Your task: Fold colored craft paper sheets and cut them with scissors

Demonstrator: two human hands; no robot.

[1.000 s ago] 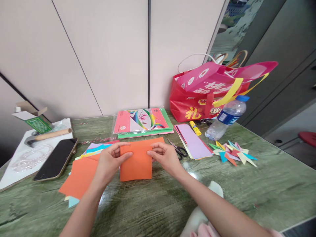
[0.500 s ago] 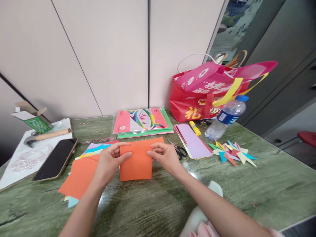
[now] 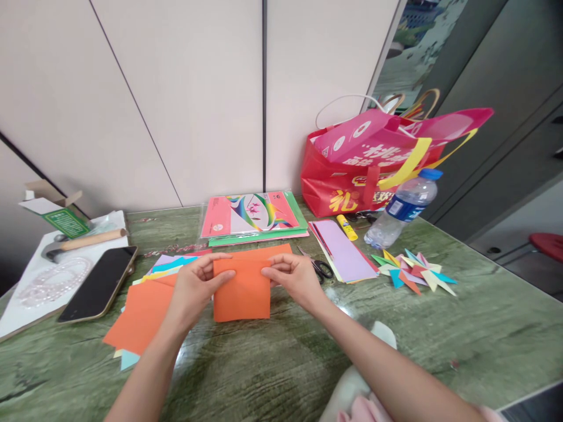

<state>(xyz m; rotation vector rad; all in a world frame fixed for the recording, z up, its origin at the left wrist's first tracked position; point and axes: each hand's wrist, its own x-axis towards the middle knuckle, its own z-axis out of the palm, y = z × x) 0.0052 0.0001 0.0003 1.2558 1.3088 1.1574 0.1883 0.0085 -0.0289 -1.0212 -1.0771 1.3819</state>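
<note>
An orange sheet of paper (image 3: 241, 296) is held up between my two hands, its near face hanging as a square above the table. My left hand (image 3: 200, 281) pinches its upper left edge between thumb and fingers. At the upper right edge, my right hand (image 3: 292, 278) does the same. Behind that square, another orange paper part (image 3: 259, 252) shows; whether it belongs to the same sheet I cannot tell. Under my left forearm lies a pile of coloured paper with an orange piece (image 3: 141, 316) on top. Black-handled scissors (image 3: 323, 269) rest just beyond my right hand.
A phone (image 3: 99, 284), a hammer (image 3: 88, 240) and a green box (image 3: 65, 220) are at left. Behind sit packaged paper (image 3: 255, 214) and a red bag (image 3: 338, 176). To the right are purple paper (image 3: 347, 252), a glue stick (image 3: 347, 228), a bottle (image 3: 402, 208) and folded paper pieces (image 3: 416, 272).
</note>
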